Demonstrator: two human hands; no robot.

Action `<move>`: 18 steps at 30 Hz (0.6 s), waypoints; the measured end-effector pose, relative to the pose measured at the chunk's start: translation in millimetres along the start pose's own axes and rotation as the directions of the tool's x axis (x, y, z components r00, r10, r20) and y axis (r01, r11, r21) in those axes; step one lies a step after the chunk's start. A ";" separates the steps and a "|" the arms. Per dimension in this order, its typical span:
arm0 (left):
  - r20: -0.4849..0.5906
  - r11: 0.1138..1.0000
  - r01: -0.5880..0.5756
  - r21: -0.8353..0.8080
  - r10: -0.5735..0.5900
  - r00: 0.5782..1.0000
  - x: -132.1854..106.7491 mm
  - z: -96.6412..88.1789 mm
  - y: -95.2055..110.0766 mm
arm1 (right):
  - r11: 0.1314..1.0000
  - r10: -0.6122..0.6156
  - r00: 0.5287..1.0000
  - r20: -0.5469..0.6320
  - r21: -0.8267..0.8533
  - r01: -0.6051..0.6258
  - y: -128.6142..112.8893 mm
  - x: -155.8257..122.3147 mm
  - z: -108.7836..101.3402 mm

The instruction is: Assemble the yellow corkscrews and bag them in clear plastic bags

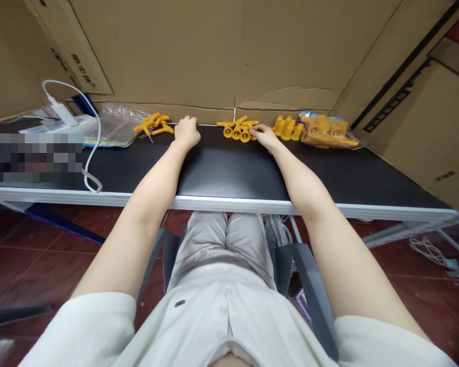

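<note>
head view: black tabletop (pixel 229 171), cardboard wall (pixel 199 56) behind; left grip (pixel 187 133), right grip (pixel 265 137) beside yellow pieces (pixel 236 135), closure unclear

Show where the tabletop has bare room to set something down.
Bare black tabletop lies between left arm and right arm, from the metal edge toward the yellow parts; another patch lies right of that arm, before the bagged yellow pieces. The back and left end, around white cable, are crowded.

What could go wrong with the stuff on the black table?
The right hand might knock over the upright yellow pieces beside it. The small springs near the left hand could roll off or get lost. The white cable, looping to the front edge, might get snagged.
</note>
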State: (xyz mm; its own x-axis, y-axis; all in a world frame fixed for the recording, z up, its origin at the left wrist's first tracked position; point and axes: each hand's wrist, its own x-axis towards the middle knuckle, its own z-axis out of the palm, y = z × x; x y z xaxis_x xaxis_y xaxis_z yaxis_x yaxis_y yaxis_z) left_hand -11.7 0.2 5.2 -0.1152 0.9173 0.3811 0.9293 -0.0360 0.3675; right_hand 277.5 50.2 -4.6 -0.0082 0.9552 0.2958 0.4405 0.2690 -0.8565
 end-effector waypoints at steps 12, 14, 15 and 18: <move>0.109 0.993 0.106 0.043 -0.110 0.988 14.3 7.9 -31.4 | 0.842 -0.140 0.985 -0.102 -0.535 0.064 6.2 4.0 -32.8; 0.115 0.995 0.086 0.058 -0.093 0.989 10.7 5.8 -24.3 | 0.787 -0.129 0.981 -0.147 -0.616 0.011 12.8 4.4 -40.2; 0.129 0.994 0.073 0.078 -0.083 0.988 7.9 3.6 -20.0 | 0.761 -0.094 0.982 -0.161 -0.648 -0.034 15.7 4.9 -42.7; 0.226 0.988 0.041 0.151 -0.075 0.971 -2.0 -5.5 -6.6 | 0.652 0.012 0.985 -0.169 -0.746 -0.136 18.9 5.3 -45.2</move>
State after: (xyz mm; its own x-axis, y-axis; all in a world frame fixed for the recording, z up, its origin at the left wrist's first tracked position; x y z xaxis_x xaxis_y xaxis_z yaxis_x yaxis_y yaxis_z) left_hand -19.5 -3.5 6.7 -0.1021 0.9832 0.1514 0.9662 0.0618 0.2503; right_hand 326.4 54.8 -0.1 0.1493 0.9236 0.3530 0.9579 -0.0466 -0.2832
